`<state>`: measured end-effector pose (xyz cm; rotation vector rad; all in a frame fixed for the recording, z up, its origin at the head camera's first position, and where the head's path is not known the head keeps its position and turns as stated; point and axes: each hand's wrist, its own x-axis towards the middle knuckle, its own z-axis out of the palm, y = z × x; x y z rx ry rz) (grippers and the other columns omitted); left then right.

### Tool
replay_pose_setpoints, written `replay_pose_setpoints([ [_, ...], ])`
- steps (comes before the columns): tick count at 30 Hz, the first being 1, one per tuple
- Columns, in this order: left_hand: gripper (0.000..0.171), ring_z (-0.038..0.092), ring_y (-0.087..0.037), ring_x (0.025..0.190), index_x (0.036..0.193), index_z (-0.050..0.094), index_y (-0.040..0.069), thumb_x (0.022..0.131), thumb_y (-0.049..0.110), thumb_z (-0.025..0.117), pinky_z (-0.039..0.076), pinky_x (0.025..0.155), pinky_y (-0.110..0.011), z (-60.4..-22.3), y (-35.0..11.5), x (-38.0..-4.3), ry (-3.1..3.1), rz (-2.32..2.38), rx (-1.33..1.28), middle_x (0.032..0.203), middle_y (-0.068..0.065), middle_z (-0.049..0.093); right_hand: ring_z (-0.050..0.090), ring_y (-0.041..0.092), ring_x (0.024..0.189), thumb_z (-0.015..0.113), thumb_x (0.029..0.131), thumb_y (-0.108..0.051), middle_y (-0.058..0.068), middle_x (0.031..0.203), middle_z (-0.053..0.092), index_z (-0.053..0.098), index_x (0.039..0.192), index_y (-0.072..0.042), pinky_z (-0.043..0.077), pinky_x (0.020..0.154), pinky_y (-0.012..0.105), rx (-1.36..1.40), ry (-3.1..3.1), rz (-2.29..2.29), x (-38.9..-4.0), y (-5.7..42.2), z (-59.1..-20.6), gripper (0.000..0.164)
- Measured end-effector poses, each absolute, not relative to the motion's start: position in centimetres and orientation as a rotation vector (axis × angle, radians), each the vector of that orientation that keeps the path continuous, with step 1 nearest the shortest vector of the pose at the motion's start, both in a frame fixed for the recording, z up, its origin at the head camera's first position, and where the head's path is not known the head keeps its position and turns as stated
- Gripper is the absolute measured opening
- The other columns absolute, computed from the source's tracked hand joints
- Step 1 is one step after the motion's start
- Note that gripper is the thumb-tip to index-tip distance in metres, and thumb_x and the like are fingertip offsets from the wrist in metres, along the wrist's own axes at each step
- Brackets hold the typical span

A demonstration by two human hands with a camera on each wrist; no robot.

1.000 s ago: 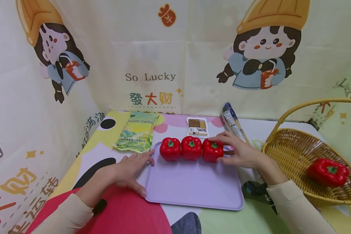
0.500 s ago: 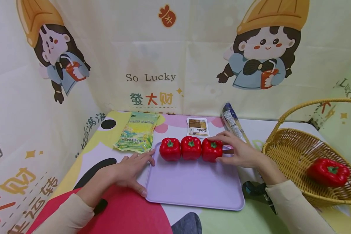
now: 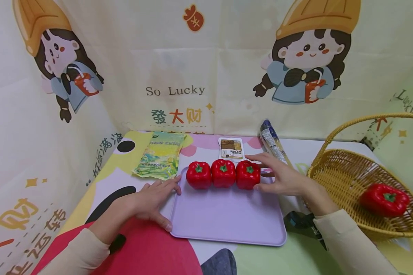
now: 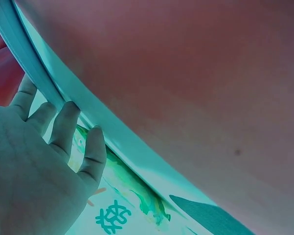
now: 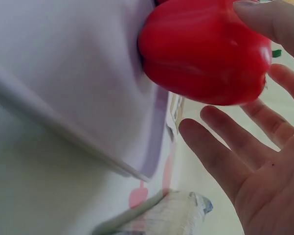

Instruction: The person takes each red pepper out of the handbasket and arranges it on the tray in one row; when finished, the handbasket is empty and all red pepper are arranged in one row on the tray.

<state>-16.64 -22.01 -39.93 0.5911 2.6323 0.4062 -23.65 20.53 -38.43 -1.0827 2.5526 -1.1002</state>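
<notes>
Three red bell peppers stand side by side, stems up, along the far side of a lilac tray (image 3: 227, 217): the left pepper (image 3: 198, 177), the middle pepper (image 3: 223, 175) and the right pepper (image 3: 248, 177). My right hand (image 3: 285, 177) is at the right pepper with fingers spread around its right side. In the right wrist view those fingers are extended beside the pepper (image 5: 205, 51), and the thumb lies close to it; contact is hard to tell. My left hand (image 3: 151, 204) lies along the tray's left edge, fingertips against the rim (image 4: 49, 88), fingers loosely extended.
A wicker basket (image 3: 330, 179) with a tall handle stands at the right, a fourth red pepper (image 3: 384, 200) inside. Behind the tray lie a yellow-green packet (image 3: 162, 154), a small brown-and-white packet (image 3: 232, 149) and a long blue-ended packet (image 3: 272, 139). A dark object (image 3: 297, 220) lies under my right forearm.
My right hand's fingers have spread and come away from the right pepper, which stays in the row. The left hand keeps its place at the tray edge. The head view has shifted slightly.
</notes>
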Motion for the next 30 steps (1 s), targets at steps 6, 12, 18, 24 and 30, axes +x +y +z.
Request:
replay_pose_setpoints([
  [6, 0.089, 0.034, -0.028, 0.143, 0.13, 0.048, 0.035, 0.059, 0.067, 0.09, 0.029, 0.108, -0.075, -39.6, -22.0, -16.6, 2.627, 0.427, 0.611, 0.171, 0.001, 0.02, 0.048, 0.042, 0.138, 0.085, 0.086, -0.023, 0.01, 0.154, 0.044, 0.042, 0.155, -0.023, 0.05, 0.1, 0.063, -1.101, 2.565, -1.086, -23.4, 21.1, -37.9, 0.081],
  [12, 0.089, 0.034, -0.027, 0.143, 0.129, 0.048, 0.035, 0.059, 0.068, 0.09, 0.031, 0.108, -0.074, -39.8, -22.0, -16.6, 2.633, 0.416, 0.609, 0.171, 0.001, 0.02, 0.044, 0.04, 0.141, 0.084, 0.087, -0.025, 0.008, 0.156, 0.044, 0.042, 0.155, -0.021, 0.047, 0.103, 0.063, -1.127, 2.622, -1.015, -23.1, 21.8, -37.3, 0.08],
  [18, 0.089, 0.035, -0.027, 0.143, 0.129, 0.048, 0.036, 0.058, 0.068, 0.09, 0.033, 0.108, -0.069, -39.8, -22.1, -16.6, 2.636, 0.415, 0.597, 0.171, 0.002, 0.021, 0.046, 0.04, 0.137, 0.082, 0.088, -0.025, 0.009, 0.155, 0.044, 0.043, 0.154, -0.024, 0.047, 0.1, 0.067, -1.108, 2.674, -0.964, -22.4, 22.5, -36.7, 0.077],
  [24, 0.089, 0.036, -0.026, 0.14, 0.128, 0.048, 0.037, 0.057, 0.068, 0.09, 0.035, 0.107, -0.063, -39.9, -22.2, -16.7, 2.644, 0.418, 0.597, 0.17, 0.003, 0.022, 0.046, 0.037, 0.137, 0.079, 0.09, -0.031, 0.007, 0.156, 0.045, 0.044, 0.153, -0.028, 0.046, 0.1, 0.069, -1.08, 2.751, -0.857, -22.0, 23.0, -36.3, 0.072],
  [30, 0.089, 0.036, -0.025, 0.14, 0.128, 0.049, 0.037, 0.056, 0.069, 0.09, 0.035, 0.108, -0.063, -40.1, -22.1, -16.7, 2.639, 0.427, 0.598, 0.17, 0.003, 0.022, 0.041, 0.038, 0.14, 0.08, 0.09, -0.031, 0.007, 0.156, 0.046, 0.046, 0.153, -0.029, 0.042, 0.101, 0.073, -1.023, 2.785, -0.811, -21.3, 23.6, -35.5, 0.071],
])
